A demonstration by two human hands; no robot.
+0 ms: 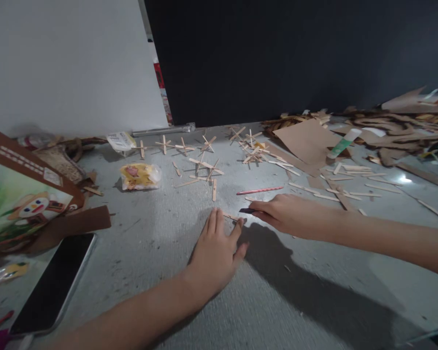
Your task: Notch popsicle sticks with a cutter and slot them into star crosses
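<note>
My left hand (217, 248) lies flat on the grey floor with its fingers stretched out, the fingertips pressing on a wooden craft stick (230, 217). My right hand (286, 214) reaches in from the right, closed around a small dark tool (246, 211) whose tip points at that stick. A red pencil (260, 190) lies just beyond the two hands.
Several glued stick crosses (204, 165) and loose sticks (350, 180) are scattered ahead. Cardboard pieces (308, 138) and a glue bottle (343, 143) lie at the right. A yellow packet (139, 176), a printed box (25, 199) and a phone (54, 284) are at the left.
</note>
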